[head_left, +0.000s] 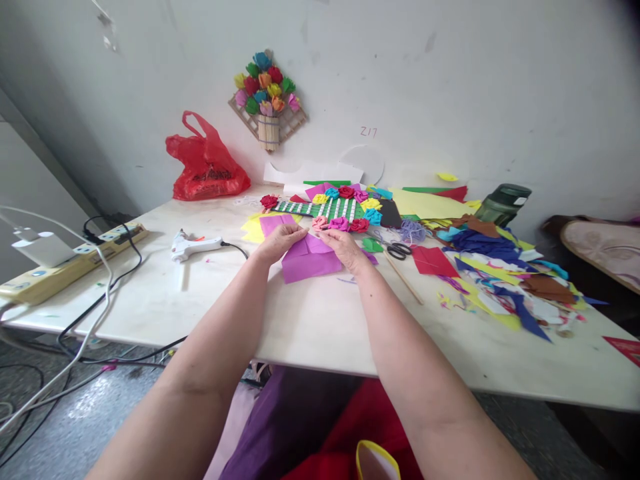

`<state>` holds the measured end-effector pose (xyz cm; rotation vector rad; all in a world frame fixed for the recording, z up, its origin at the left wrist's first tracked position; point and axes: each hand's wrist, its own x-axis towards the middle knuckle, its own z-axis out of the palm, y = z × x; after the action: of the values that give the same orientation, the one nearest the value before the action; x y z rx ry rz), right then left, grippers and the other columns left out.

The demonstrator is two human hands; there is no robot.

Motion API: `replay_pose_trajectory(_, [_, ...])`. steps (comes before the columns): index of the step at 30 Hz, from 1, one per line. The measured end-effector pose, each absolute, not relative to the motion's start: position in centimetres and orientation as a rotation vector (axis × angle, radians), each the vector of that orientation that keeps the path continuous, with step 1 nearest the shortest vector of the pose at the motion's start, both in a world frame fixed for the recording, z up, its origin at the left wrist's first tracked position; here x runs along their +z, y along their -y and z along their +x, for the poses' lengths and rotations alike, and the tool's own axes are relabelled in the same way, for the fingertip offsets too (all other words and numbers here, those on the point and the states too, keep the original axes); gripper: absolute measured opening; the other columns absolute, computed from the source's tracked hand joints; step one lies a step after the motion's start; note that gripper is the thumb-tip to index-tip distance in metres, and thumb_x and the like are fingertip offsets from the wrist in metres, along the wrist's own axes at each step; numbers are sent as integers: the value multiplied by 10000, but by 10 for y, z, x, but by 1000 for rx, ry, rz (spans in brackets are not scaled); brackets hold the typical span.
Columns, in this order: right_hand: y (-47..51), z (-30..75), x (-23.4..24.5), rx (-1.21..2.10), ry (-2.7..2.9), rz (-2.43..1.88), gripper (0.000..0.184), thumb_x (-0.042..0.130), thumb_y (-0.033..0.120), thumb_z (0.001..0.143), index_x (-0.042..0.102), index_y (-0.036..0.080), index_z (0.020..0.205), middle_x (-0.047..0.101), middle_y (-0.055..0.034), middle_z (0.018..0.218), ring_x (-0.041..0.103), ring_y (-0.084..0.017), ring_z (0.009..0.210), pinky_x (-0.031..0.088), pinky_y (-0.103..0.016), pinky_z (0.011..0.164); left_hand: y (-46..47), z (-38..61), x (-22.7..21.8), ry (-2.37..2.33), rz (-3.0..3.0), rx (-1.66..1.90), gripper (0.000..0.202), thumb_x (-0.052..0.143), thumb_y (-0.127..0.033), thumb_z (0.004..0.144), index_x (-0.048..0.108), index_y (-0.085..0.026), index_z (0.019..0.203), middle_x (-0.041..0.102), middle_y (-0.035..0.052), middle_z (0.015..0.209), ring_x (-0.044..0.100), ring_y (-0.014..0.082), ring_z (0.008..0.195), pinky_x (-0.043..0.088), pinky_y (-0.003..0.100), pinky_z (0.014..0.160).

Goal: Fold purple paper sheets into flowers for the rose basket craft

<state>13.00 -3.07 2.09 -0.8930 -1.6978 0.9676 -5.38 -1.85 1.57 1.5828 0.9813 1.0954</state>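
Note:
Both hands meet over purple crepe-like paper (311,268) near the middle of the table. My left hand (281,243) is closed, thumb and fingers pinching the paper at its left upper part. From the right, my right hand (344,249) pinches the same paper, its fingertips close to the left ones. Just beyond them lies a green guitar-shaped craft piece (327,211) with white strips, ringed by paper roses in several colours. A pink rose (319,223) is nearest my fingertips. More purple paper (273,225) and some yellow paper (253,228) lie around my left hand.
A glue gun (196,245) and a power strip (100,257) with cables are on the left. To the right are scissors (399,251), a wooden stick (404,279), red paper (434,261), a scrap pile (500,267) and a green bottle (503,203). A red bag (207,163) stands behind.

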Motion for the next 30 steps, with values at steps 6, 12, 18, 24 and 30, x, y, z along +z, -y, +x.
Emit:
replay_pose_trajectory(6, [33, 130, 17, 958, 1752, -962, 349, 586, 483, 682, 527, 173, 533, 390, 42, 493, 342, -102, 532, 301, -255, 546, 22, -51, 18, -965, 1593, 1050, 373, 604, -498, 689, 505, -142, 635, 478, -30, 519, 384, 48, 417, 236, 182, 387])
replay_pose_trajectory(12, [28, 129, 12, 875, 1812, -997, 450, 587, 517, 664, 349, 186, 473, 260, 52, 491, 231, -82, 501, 197, -249, 503, 22, -49, 17, -936, 1585, 1034, 369, 608, -490, 690, 499, -141, 635, 461, -35, 513, 367, 42, 415, 241, 176, 389])
replay_pose_trajectory(18, [26, 129, 11, 850, 1806, -1019, 424, 597, 499, 648, 383, 176, 478, 292, 48, 505, 259, -80, 499, 208, -247, 507, 20, -48, 16, -928, 1615, 1011, 367, 617, -489, 681, 526, -134, 655, 458, -33, 516, 361, 42, 424, 223, 183, 396])
replay_pose_trajectory(24, [28, 128, 11, 906, 1767, -994, 433, 610, 513, 636, 387, 175, 484, 294, 47, 515, 264, -81, 514, 218, -244, 514, 18, -47, 14, -1002, 1609, 1090, 373, 636, -486, 659, 500, -141, 625, 441, -42, 513, 364, 46, 438, 232, 190, 415])
replay_pose_trajectory(30, [31, 127, 14, 918, 1749, -1000, 463, 592, 538, 652, 325, 189, 503, 242, 57, 506, 211, -77, 509, 203, -246, 506, 18, -44, 16, -1045, 1641, 1157, 364, 636, -475, 657, 496, -142, 613, 418, -46, 497, 341, 46, 439, 209, 196, 418])
